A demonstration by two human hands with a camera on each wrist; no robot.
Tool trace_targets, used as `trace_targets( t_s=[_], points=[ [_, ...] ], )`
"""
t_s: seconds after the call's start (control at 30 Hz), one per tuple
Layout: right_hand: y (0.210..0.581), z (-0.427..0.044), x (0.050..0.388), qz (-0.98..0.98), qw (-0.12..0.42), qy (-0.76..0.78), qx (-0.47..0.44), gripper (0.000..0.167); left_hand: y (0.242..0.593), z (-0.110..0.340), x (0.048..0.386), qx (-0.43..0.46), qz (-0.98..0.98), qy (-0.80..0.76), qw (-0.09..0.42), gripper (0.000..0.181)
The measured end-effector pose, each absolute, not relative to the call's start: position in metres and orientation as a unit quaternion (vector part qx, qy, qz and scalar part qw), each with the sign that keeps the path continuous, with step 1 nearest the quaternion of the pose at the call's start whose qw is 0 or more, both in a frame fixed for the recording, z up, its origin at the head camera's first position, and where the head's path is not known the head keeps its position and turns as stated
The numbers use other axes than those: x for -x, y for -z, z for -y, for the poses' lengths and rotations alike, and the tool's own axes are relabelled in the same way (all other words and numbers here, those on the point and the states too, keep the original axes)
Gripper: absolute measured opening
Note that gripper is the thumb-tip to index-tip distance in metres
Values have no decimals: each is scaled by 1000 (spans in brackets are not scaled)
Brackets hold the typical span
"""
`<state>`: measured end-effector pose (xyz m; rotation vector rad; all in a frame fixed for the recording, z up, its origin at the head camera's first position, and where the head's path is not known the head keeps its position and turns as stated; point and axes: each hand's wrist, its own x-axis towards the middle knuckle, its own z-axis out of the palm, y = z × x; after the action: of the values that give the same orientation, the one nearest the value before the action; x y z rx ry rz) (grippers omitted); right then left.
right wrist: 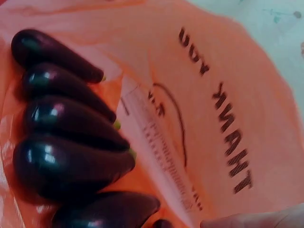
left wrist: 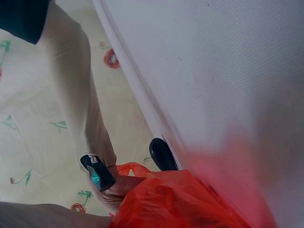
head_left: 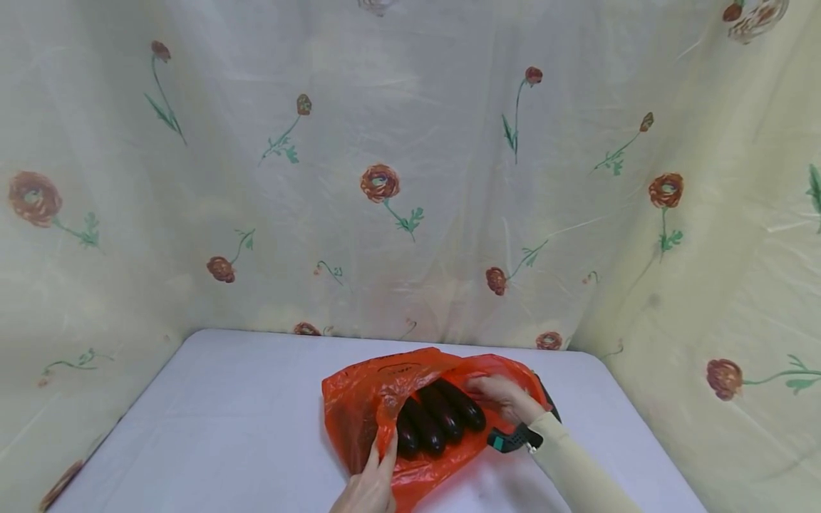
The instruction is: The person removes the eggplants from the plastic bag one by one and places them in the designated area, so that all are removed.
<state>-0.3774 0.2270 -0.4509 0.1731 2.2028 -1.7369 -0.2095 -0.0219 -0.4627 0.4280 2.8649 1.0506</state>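
A red plastic bag [head_left: 359, 399] lies on the table, its mouth spread towards me. Several dark purple eggplants [head_left: 442, 413] sit side by side inside; the right wrist view shows the eggplants [right wrist: 71, 161] with their stem ends deeper in the bag. My left hand [head_left: 372, 484] pinches the bag's near rim between thumb and fingers. Inside the mouth, to the right of the eggplants, is my right hand [head_left: 503, 395]; nothing shows in its grasp, and its fingertips are partly hidden. Another eggplant [left wrist: 162, 154] lies outside the bag, beyond the right hand.
The white table [head_left: 224, 427] extends left and right of the bag. Flower-printed curtains [head_left: 410, 214] close off the back and sides. A dark band with a green patch [head_left: 513, 438] is round the right wrist.
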Motion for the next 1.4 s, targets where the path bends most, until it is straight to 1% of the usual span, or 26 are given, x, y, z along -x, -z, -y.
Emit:
trace_targets(
  t_s=[0.17,0.37,0.5,0.6,0.73,1.0,1.1,1.23,1.4],
  points=[
    [460,-225,384,-799,163,576,-50,12,462,21,211,-132,-928,-345,49,82],
    [468,-222,389,-807,163,563,-66,6,462,22,211,-134,-928,-344,41,83],
    [471,-221,389,-806,180,560,-72,12,460,22,211,-132,-927,-348,41,83],
    [473,-220,388,-805,192,557,-71,19,459,24,210,-138,-926,-351,21,82],
    [474,-219,388,-800,190,565,-63,24,455,30,210,-158,-918,-363,-9,79],
    [473,-220,387,-782,191,590,-57,17,450,38,214,-189,-905,-377,-58,76],
    [472,-220,386,-777,197,595,-52,16,448,39,215,-187,-905,-376,-58,76],
    [470,-220,384,-776,195,596,-69,12,446,40,215,-180,-906,-378,-52,77],
    [467,-220,384,-761,191,613,-97,14,445,40,215,-177,-909,-375,-47,78]
  ],
)
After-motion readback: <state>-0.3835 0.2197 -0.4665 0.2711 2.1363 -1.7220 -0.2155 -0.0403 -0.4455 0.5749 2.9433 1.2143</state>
